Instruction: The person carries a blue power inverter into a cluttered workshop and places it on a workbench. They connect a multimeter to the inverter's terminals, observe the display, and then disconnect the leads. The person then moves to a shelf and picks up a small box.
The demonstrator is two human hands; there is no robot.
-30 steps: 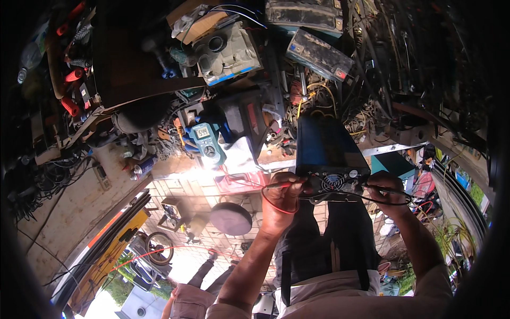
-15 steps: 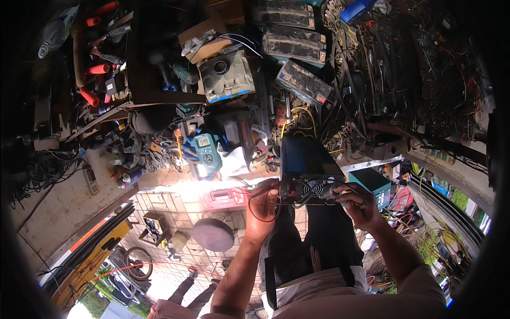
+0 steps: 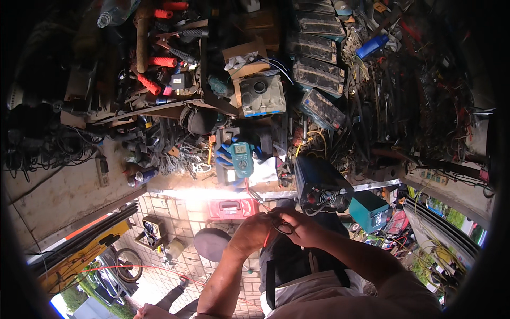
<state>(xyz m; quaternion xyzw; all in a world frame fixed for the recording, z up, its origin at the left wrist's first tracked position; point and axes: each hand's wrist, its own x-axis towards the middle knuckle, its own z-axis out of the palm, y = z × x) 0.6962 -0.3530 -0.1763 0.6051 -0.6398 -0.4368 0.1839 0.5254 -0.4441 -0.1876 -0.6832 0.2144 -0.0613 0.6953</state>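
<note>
My left hand (image 3: pixel 254 233) and my right hand (image 3: pixel 302 226) meet in the middle of the view, fingers closed around thin black and red test leads (image 3: pixel 283 228). A loop of black lead shows between them. Just beyond the hands sits a dark blue box-shaped device (image 3: pixel 319 183) with a round fan grille facing me. A red lead runs up to a teal multimeter (image 3: pixel 241 158) lying on the cluttered bench. What the lead tips touch is hidden by my fingers.
A red toolbox (image 3: pixel 231 209) sits under the bench edge, a round black stool (image 3: pixel 211 243) below it. The bench holds chains, red-handled tools (image 3: pixel 159 61), a grey battery-like case (image 3: pixel 262 95) and several black modules (image 3: pixel 313 50). A teal box (image 3: pixel 367 210) stands right.
My hands, apart at the device's front a second ago, have come together just in front of it. The view has tilted, showing more of the bench above.
</note>
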